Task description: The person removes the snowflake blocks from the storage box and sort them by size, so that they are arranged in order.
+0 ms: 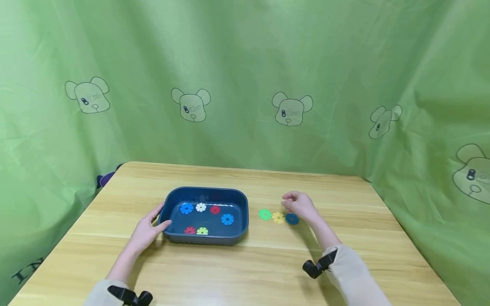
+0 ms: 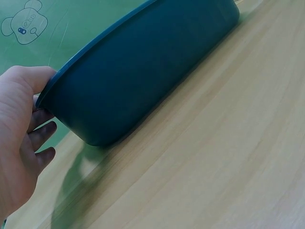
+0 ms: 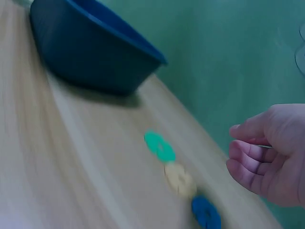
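Note:
A dark blue plastic basin (image 1: 203,239) stands on the table. My left hand (image 1: 146,229) holds its left end, the thumb over the rim and the other fingers outside the wall, as the left wrist view (image 2: 21,124) also shows. To the right of the basin lie three notched snowflake discs in a row: a green disc (image 1: 265,214), a yellow disc (image 1: 278,218) and a blue disc (image 1: 292,219). My right hand (image 1: 300,205) hovers by the blue disc's end of the row, fingers loosely curled; in the right wrist view nothing shows between them.
Inside the basin lie several more discs, among them a blue one (image 1: 227,219), a white one (image 1: 200,207) and a red one (image 1: 215,209). The wooden table (image 1: 229,276) ends at a green curtain (image 1: 237,140) printed with bear heads.

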